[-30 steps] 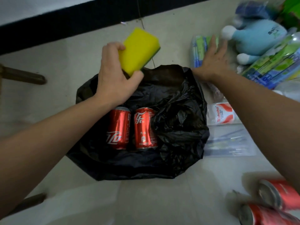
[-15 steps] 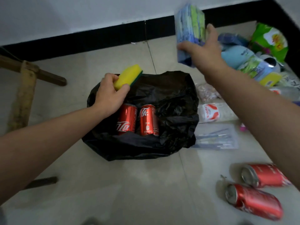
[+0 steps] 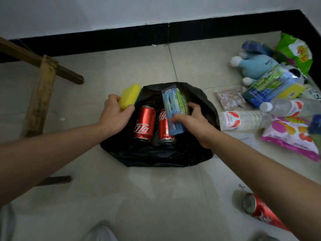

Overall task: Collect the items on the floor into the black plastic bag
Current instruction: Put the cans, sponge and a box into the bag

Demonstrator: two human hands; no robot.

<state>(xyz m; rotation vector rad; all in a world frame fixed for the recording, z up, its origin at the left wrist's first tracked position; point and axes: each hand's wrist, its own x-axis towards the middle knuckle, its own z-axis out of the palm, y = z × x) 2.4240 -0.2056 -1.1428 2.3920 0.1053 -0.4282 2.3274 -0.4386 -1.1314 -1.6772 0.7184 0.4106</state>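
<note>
A black plastic bag (image 3: pixel 156 155) lies open on the tiled floor with two red cola cans (image 3: pixel 145 126) side by side inside it. At the bag's left rim, my left hand (image 3: pixel 114 117) holds a yellow sponge (image 3: pixel 130 96) with a green backing. My right hand (image 3: pixel 192 122) grips a blue and green pack (image 3: pixel 173 105) over the bag's mouth, partly covering the right can (image 3: pixel 164 133).
Loose items crowd the floor to the right: a stack of plastic cups (image 3: pixel 243 120), a water bottle (image 3: pixel 286 106), a pink snack bag (image 3: pixel 291 134), a blue plush toy (image 3: pixel 257 66), a green bag (image 3: pixel 293 53). One red can (image 3: pixel 260 211) lies near right. A wooden frame (image 3: pixel 41 94) stands left.
My right hand lifted the blue and green pack from the floor pile, then brought it down into the bag's mouth. My left hand lowered the sponge to the bag's left rim.
</note>
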